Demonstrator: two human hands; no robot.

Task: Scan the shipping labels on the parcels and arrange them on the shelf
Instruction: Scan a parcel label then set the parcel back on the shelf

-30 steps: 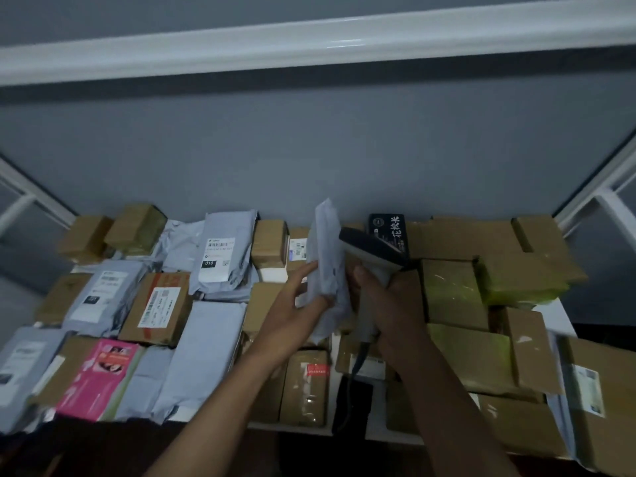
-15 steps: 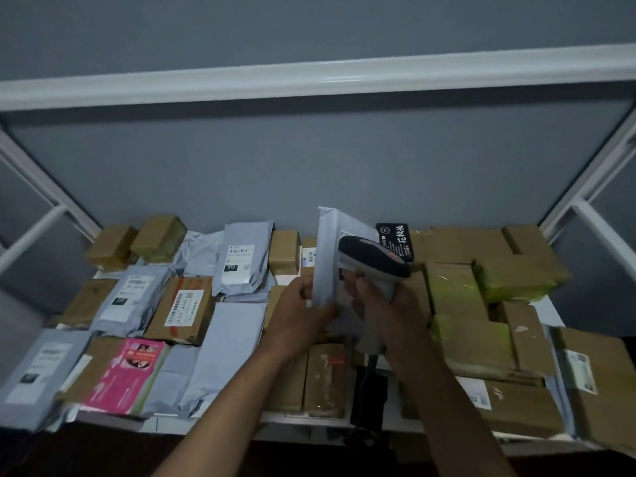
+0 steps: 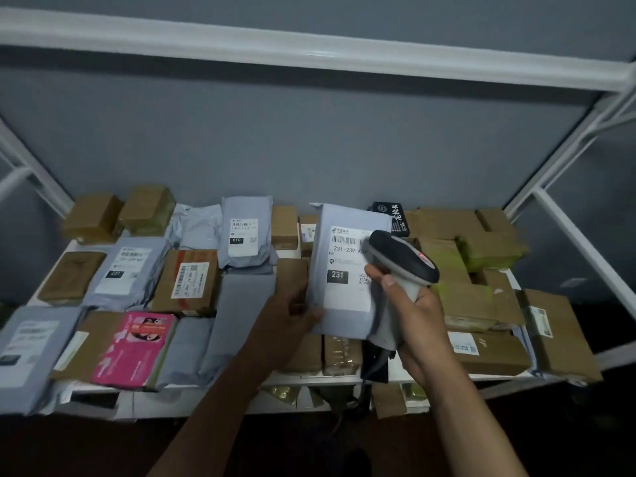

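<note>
My left hand (image 3: 292,313) grips the lower left edge of a grey poly mailer parcel (image 3: 339,318) and holds it upright above the shelf. Its white shipping label (image 3: 347,266) faces me, printed with a barcode and "231". My right hand (image 3: 418,316) is closed around the handle of a grey and black barcode scanner (image 3: 402,259). The scanner's head sits right over the label's upper right part and covers some of it. A dark cable hangs down from the scanner's handle.
The white shelf (image 3: 213,406) is crowded with parcels: brown cardboard boxes (image 3: 481,242) at the right and back, grey mailers (image 3: 125,270) at the left, a pink package (image 3: 132,349) near the front. White frame bars (image 3: 309,46) cross overhead and at both sides.
The parcel has turned from edge-on to label facing me. The scanner has come in close over the label. The camera view has tilted and shifted nearer.
</note>
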